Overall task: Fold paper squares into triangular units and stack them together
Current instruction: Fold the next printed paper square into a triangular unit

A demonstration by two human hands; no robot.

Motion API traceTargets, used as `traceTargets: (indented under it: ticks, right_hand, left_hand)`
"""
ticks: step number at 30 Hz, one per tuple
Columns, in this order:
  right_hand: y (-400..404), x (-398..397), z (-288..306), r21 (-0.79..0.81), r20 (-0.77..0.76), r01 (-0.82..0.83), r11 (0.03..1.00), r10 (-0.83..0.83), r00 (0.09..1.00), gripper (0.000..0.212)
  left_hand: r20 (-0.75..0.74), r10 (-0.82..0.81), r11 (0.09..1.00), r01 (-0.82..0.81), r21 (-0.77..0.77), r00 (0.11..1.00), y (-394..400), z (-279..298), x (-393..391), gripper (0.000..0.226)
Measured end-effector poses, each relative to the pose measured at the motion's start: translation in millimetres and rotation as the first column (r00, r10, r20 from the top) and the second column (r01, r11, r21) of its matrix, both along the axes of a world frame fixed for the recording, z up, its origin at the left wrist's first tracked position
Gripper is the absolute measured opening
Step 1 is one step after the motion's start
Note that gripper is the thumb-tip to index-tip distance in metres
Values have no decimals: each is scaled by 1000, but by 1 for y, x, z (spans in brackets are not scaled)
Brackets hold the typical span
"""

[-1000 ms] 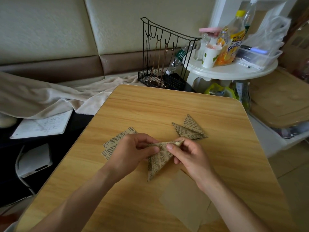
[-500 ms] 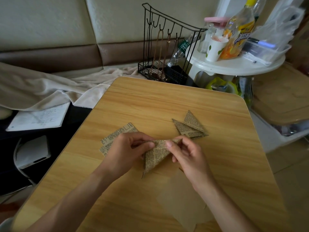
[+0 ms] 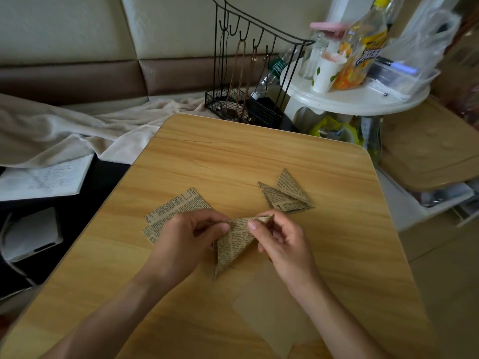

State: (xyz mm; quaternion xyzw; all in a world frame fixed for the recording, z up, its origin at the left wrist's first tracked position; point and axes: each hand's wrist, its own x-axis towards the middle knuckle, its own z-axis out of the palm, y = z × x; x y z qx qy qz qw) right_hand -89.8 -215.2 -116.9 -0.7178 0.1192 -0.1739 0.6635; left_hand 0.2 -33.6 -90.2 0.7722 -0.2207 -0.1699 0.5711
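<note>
On the wooden table (image 3: 259, 156), one folded triangular piece (image 3: 234, 243) of newsprint-patterned paper was held up between both hands near the table's middle, its long point aimed toward the table's near edge. The left hand (image 3: 181, 244) pinched the piece's left top corner between thumb and fingers; the right hand (image 3: 281, 242) pinched the right top corner, thumb on the printed face. Two finished triangular units (image 3: 286, 194) lay overlapping on the table just beyond the right hand. One flat printed paper square (image 3: 172, 213) lay on the table partly under the left hand. At least one plain brown sheet (image 3: 269, 314) lay near the table's front edge beneath the right forearm. Beyond the table's far edge stood one black wire rack (image 3: 248, 73) and one round white side table (image 3: 355, 97) bearing one orange drink bottle (image 3: 363, 50) and one paper cup (image 3: 324, 73).
</note>
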Motion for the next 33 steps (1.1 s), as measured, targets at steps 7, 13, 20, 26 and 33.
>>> traceTargets:
  ticks: [7, 13, 20, 26, 33]
  right_hand:
    - [-2, 0, 3, 79, 16, -34, 996, 33, 999, 16]
    - [-3, 1, 5, 92, 9, -38, 995, 37, 999, 15]
    - [-4, 1, 4, 82, -30, -21, 996, 24, 999, 16]
    - [-4, 2, 4, 89, -29, -4, 996, 7, 1000, 12]
    - [-5, 2, 3, 134, -17, 17, 991, -15, 1000, 10]
  left_hand:
    - [-8, 8, 999, -8, -31, 1000, -3, 3, 0, 9]
    - [-38, 20, 999, -22, -39, 999, -3, 4, 0, 7]
    - [-20, -4, 999, 3, -45, 1000, -1, 8, 0, 6]
    - [-26, 28, 997, -30, -69, 999, -1, 12, 0, 13]
    - [-7, 59, 997, -59, -56, 998, -6, 14, 5, 11]
